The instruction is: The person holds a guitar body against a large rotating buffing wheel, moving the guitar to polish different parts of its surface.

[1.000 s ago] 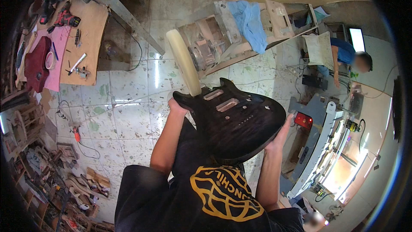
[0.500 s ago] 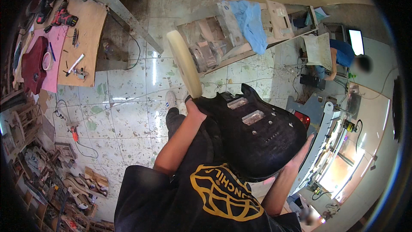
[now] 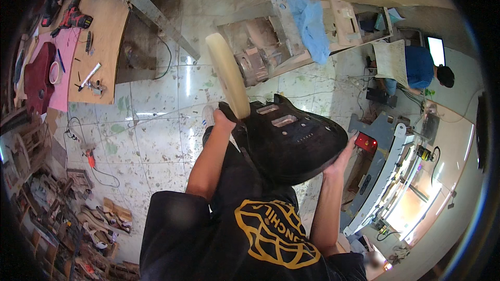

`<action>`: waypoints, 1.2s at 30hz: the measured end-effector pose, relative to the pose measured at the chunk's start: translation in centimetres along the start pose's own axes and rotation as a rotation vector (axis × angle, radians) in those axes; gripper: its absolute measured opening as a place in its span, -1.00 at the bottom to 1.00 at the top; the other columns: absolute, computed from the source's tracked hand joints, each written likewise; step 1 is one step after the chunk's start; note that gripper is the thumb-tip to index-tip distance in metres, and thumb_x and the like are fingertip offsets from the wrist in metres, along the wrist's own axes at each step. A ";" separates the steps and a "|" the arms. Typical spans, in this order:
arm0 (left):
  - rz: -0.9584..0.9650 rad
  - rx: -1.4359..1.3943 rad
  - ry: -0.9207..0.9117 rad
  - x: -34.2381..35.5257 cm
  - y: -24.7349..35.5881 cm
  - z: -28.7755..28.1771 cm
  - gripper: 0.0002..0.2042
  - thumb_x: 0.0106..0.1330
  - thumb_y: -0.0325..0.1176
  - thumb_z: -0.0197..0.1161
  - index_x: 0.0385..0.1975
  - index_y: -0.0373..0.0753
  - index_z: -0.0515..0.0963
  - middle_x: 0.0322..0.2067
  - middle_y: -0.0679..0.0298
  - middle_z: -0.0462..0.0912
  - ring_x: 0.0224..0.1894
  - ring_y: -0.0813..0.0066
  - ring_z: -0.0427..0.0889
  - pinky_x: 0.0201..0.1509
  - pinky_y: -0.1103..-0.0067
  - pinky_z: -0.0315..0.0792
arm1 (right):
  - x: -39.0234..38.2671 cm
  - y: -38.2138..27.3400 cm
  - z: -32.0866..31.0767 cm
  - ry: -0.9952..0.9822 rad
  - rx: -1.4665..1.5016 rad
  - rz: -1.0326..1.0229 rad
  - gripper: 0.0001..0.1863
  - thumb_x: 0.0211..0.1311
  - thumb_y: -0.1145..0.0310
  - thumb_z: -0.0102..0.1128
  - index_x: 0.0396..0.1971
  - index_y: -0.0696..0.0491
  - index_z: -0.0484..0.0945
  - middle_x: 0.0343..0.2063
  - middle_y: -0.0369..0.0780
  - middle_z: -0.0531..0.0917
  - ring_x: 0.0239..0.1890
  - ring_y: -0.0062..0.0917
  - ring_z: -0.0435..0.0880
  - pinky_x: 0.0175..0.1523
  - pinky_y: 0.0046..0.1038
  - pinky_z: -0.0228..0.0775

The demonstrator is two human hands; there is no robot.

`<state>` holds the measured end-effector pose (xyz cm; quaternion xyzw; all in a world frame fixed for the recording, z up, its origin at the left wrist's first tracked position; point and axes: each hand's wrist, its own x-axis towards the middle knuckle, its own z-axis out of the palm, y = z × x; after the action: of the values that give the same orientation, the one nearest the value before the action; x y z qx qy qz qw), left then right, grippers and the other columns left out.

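Observation:
A black electric guitar body with two rectangular cut-outs and several small holes is held out in front of me, its face up. My left hand is closed around its left end, close to the wheel. Against the lower right edge lies my right hand, palm and fingers gripping the rounded end. A pale cream buffing wheel stands on edge at the body's far left side; its lower rim meets or overlaps the horn, and I cannot tell whether they touch. The wheel sits on a dusty motor.
A blue cloth hangs over the machine's wooden stand. To the left, a workbench holds a red drill and a dark red guitar body. A person sits far right. Wood scraps and cables lie on the floor.
The guitar body has moved away from me and its right end has swung farther up. My right hand went with it; my left hand shifted slightly left and farther away.

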<state>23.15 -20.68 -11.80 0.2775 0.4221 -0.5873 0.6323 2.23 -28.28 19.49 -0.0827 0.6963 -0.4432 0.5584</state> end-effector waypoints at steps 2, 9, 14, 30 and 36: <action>-0.009 -0.034 0.018 1.5 0.9 -1.2 -0.54 0.29 -0.23 -0.46 -0.08 -0.36 0.35 -0.15 -0.04 0.47 -0.07 0.00 0.47 0.03 0.10 0.34 | 1.4 1.2 0.3 -0.034 0.005 0.018 -0.27 0.18 -0.29 -0.24 -0.04 0.11 0.42 -0.02 -0.14 0.49 0.00 -0.26 0.44 0.15 -0.22 0.20; -0.057 -0.065 0.064 3.0 1.6 -2.8 -0.55 0.29 -0.18 -0.44 -0.03 -0.26 0.34 -0.08 -0.01 0.45 -0.04 0.01 0.46 0.05 0.09 0.35 | 1.4 1.3 1.4 -0.024 -0.010 0.026 -0.27 0.16 -0.29 -0.19 -0.04 0.10 0.43 -0.02 -0.14 0.50 0.00 -0.25 0.44 0.16 -0.22 0.21; -0.047 -0.100 0.039 0.4 -1.9 -0.6 -0.55 0.28 -0.20 -0.42 -0.01 -0.25 0.35 -0.08 0.03 0.47 -0.06 0.03 0.48 0.06 0.11 0.35 | 0.4 -1.7 -2.2 -0.103 0.012 0.006 -0.31 0.16 -0.25 -0.14 -0.04 0.10 0.44 -0.03 -0.14 0.50 -0.01 -0.27 0.46 0.14 -0.24 0.23; -0.124 -0.153 0.054 -2.3 -4.0 0.6 -0.62 0.30 -0.26 -0.31 -0.14 -0.23 0.48 -0.18 0.10 0.55 -0.15 0.10 0.54 0.02 0.17 0.37 | -3.5 -3.9 -4.2 -0.097 0.009 -0.125 -0.37 0.21 -0.17 -0.13 -0.01 0.10 0.41 -0.04 -0.15 0.51 -0.01 -0.27 0.47 0.13 -0.23 0.27; -0.042 -0.072 0.094 0.2 -0.8 -0.5 -0.53 0.25 -0.24 -0.42 0.03 -0.29 0.33 -0.01 0.01 0.43 0.00 0.00 0.43 0.11 0.14 0.30 | -0.7 0.1 -2.7 -0.063 -0.011 -0.060 -0.34 0.16 -0.22 -0.09 -0.07 0.11 0.46 -0.06 -0.15 0.53 -0.04 -0.27 0.49 0.12 -0.24 0.27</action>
<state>22.31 -20.49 -12.04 0.2729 0.4779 -0.5714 0.6088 0.23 -26.33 19.90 -0.1204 0.6779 -0.4531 0.5663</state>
